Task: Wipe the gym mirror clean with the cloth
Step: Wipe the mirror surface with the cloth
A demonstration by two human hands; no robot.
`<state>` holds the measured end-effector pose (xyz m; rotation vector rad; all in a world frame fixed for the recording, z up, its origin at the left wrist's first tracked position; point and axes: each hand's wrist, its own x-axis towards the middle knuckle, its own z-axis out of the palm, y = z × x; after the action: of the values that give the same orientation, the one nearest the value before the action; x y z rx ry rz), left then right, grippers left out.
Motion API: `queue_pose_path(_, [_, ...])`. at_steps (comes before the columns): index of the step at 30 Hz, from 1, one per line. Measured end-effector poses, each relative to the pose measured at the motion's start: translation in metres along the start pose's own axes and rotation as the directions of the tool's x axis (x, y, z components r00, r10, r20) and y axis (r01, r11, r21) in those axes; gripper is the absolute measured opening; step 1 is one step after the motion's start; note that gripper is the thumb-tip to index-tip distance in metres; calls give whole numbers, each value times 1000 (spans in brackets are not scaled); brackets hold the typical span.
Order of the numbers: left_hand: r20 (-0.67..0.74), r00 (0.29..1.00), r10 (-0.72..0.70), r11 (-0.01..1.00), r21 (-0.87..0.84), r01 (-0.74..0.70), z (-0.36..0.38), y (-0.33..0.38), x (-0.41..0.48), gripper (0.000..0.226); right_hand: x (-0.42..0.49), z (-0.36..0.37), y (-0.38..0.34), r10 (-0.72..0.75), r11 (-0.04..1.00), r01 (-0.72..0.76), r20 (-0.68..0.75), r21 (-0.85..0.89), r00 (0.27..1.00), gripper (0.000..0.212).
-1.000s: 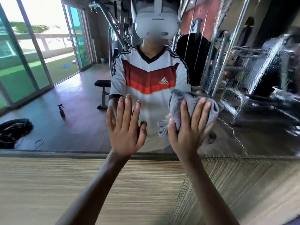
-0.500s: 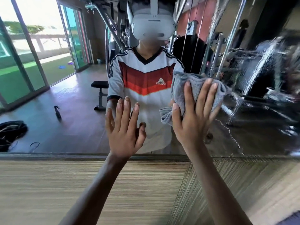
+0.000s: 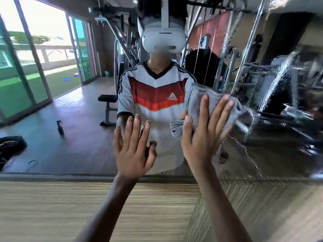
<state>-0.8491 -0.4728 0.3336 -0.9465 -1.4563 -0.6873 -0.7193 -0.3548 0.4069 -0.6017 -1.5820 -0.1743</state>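
The gym mirror fills the wall ahead above a wood-grain panel. A bunched grey cloth lies flat on the glass, just right of centre. My right hand presses it against the mirror with straight, spread fingers. To its left, my left hand rests flat on the bare glass, fingers straight, holding nothing. The mirror's right part carries wet streaks and running drops. The left and middle of the glass reflect sharply.
The wood-grain wall panel runs below the mirror's lower edge. Only as reflections appear a person in a headset, a weight bench, a spray bottle on the floor, gym machines and glass doors.
My right hand has slid the cloth upward on the glass, a little to the right. My left hand has stayed flat in the same spot.
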Motion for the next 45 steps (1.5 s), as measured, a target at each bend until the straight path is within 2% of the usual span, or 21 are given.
queue_pose_path(1, [3, 1000, 1, 1000, 2, -1, 0, 0, 0, 60, -2, 3, -10, -17, 1000, 17, 2, 15, 1000, 58])
queue_pose_path(3, [1, 1000, 3, 1000, 4, -3, 1, -2, -1, 59, -25, 7, -12, -195, 981, 193, 57, 25, 979, 56])
queue_pose_path(5, [6, 1000, 1, 1000, -3, -1, 0, -2, -1, 57, -64, 5, 8, -401, 914, 406, 183, 12, 898, 52])
queue_pose_path(7, [1, 1000, 0, 1000, -12, 0, 0, -1, -1, 54, -88, -3, 37, -458, 880, 475, 230, -19, 858, 50])
queue_pose_path(9, [-1, 1000, -16, 1000, -12, 16, 0, 3, -1, 51, -79, -8, 52, -370, 922, 385, 197, -41, 908, 52])
queue_pose_path(11, [-14, 999, -30, 999, -9, 30, 1, 4, 1, 50, -44, -6, 43, -189, 979, 194, 91, -57, 978, 55])
queue_pose_path(14, [-9, 999, -32, 999, -25, 31, 0, 2, 1, 52, 9, -1, 2, 19, 999, -20, -11, -31, 1000, 60])
queue_pose_path(16, [-8, 1000, -30, 999, -27, 30, -2, 1, 2, 53, 14, 4, -18, -21, 999, 20, -11, -36, 1000, 61])
queue_pose_path(19, [1, 999, -44, 997, -56, 44, -8, 3, 8, 52, -23, 3, -3, -318, 945, 324, 97, -53, 943, 58])
queue_pose_path(21, [28, 997, -71, 993, -88, 73, -14, 5, 10, 51, -45, -3, 26, -409, 904, 424, 171, -62, 897, 62])
queue_pose_path(24, [27, 997, -72, 988, -136, 75, -28, 4, 28, 50, -29, -14, 41, -257, 960, 268, 134, -75, 957, 65])
queue_pose_path(27, [-11, 997, -77, 982, -171, 74, -33, -1, 76, 52, 34, -17, 13, -29, 998, 31, 33, -57, 999, 62])
queue_pose_path(28, [-25, 996, -90, 979, -185, 84, -34, -1, 93, 52, 51, -16, 0, 2, 999, -1, 17, -32, 1000, 60])
queue_pose_path(31, [-73, 994, -84, 986, -153, 72, -33, -4, 136, 53, 64, -10, -28, -140, 990, 141, 38, -30, 989, 59])
queue_pose_path(33, [-64, 996, -59, 995, -90, 53, -28, -8, 143, 56, 43, -7, -18, -336, 939, 341, 98, -42, 937, 60])
queue_pose_path(35, [-42, 999, -33, 999, -14, 32, -23, -10, 141, 58, 25, -10, 8, -434, 895, 443, 124, -56, 892, 62])
queue_pose_path(37, [-31, 999, -34, 999, 14, 35, -20, -9, 139, 61, 28, -16, 27, -384, 916, 391, 88, -84, 919, 61])
queue_pose_path(40, [-28, 998, -49, 998, 23, 50, -20, -7, 140, 63, 73, -20, 20, -186, 980, 184, -9, -79, 983, 61])
queue_pose_path(42, [-34, 998, -48, 999, 3, 49, -21, -7, 138, 61, 104, -18, -2, -82, 996, 80, -50, -38, 995, 59])
queue_pose_path(44, [-38, 998, -42, 999, -9, 41, -23, -8, 139, 59, 114, -13, -23, -85, 996, 84, -47, -24, 995, 59])
queue_pose_path(45, [-38, 999, -37, 999, -10, 37, -23, -8, 139, 59, 109, -12, -29, -144, 989, 144, -30, -27, 989, 59])
